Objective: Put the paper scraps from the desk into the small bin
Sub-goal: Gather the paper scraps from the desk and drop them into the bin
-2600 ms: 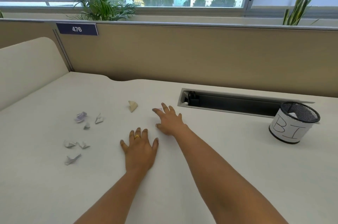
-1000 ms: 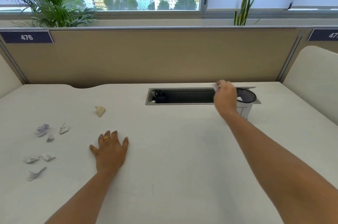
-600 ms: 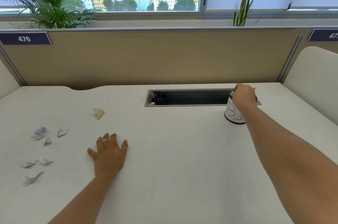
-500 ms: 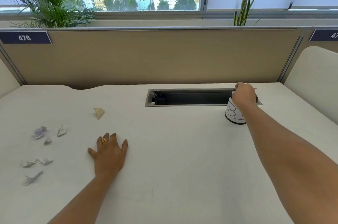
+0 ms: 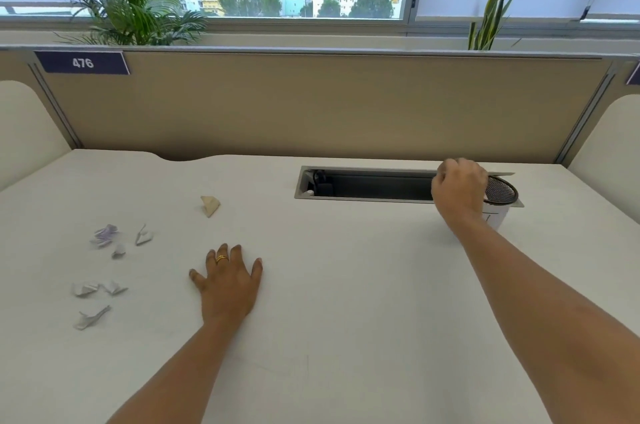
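Your right hand [image 5: 459, 193] curled over the bin [image 5: 504, 191]; I cannot tell its hold. Your left hand [image 5: 228, 285] lay flat on the surface [image 5: 346, 285], fingers [image 5: 236, 255] spread, scraps [image 5: 104, 236] near.

I see my left hand [image 5: 229, 285] flat on the table [image 5: 346, 267], paper scraps [image 5: 104, 235] scattered to its left. My right hand [image 5: 459, 193], fingers curled, hangs over the mesh bin's [image 5: 501, 191] left rim.
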A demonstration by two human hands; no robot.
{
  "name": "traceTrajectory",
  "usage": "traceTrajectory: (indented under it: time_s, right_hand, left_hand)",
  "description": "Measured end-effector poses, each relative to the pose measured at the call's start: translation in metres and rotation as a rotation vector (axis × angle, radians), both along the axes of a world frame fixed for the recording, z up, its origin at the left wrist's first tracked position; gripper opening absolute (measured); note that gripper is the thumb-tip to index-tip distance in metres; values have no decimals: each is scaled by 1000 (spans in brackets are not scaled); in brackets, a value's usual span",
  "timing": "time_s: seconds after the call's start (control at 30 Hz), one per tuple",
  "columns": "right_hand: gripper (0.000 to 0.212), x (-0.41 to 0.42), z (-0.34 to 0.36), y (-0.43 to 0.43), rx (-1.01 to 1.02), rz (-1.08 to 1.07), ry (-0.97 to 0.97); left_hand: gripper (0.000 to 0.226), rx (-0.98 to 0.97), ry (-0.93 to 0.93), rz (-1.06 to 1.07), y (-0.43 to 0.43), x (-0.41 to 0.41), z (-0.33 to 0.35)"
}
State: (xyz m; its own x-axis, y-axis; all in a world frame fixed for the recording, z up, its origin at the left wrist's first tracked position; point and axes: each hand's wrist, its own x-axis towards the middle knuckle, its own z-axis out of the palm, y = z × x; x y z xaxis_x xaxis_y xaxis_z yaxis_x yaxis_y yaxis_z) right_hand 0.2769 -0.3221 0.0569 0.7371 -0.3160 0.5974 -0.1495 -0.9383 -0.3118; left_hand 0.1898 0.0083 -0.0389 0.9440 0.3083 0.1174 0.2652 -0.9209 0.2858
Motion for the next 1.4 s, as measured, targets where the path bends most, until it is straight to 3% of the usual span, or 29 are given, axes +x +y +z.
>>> traceTrajectory:
  time_s: [0.23,0.6,0.77,0.9,1.1,1.3,1.4]
  right_hand:
    - [17,3,-28,92,-5,354,179]
    - [44,12,-46,242,-49,811,626]
    - [52,27,-52,282,-31,902,659]
    - [62,39,-53,309,-30,965,669]
    - [65,54,-59,345,1,989,673]
    - [54,58,-70,356,-92,987,783]
    - [44,55,-77,354,-167,971,717]
  left_hand:
    - [55,-59,2,-18,8,-1,0]
    - [54,-16,21,27,65,-3,3]
    - [54,-4,0,36,62,-1,1]
    - [78,14,-6,37,61,-1,0]
    - [56,25,30,28,63,-1,-3]
    - [51,19,27,19,63,0,-3]
    - [65,15,27,20,64,0,-3]
